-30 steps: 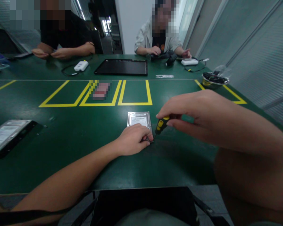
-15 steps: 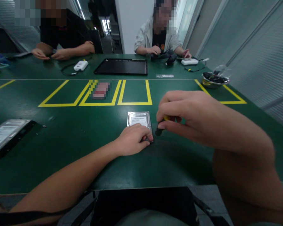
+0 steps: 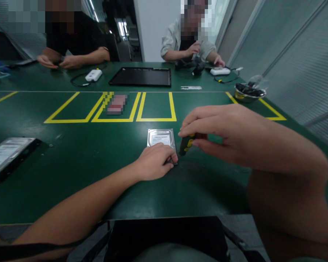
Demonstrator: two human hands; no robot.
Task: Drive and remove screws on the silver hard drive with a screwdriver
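A silver hard drive (image 3: 160, 137) with a white label lies on the green table in front of me. My left hand (image 3: 155, 162) presses on its near part, with fingers curled over its near right corner and covering it. My right hand (image 3: 215, 131) is just to the right of the drive, holding a screwdriver (image 3: 186, 145) with a black and yellow handle between thumb and fingers. The handle stands nearly upright, slightly tilted, beside the drive's right edge. Its tip is too small to make out clearly.
A larger drive (image 3: 9, 158) lies at the left. Yellow tape (image 3: 156, 119) marks areas beyond my hands. Farther back are a black screen panel (image 3: 140, 77), white boxes with cables (image 3: 93, 75) and a metal bowl (image 3: 250, 95) of dark parts. Two people sit opposite.
The fingers of my right hand have loosened and shifted on the screwdriver, so more of its handle shows. My left hand and the hard drive stay put. The person opposite at right has raised a hand.
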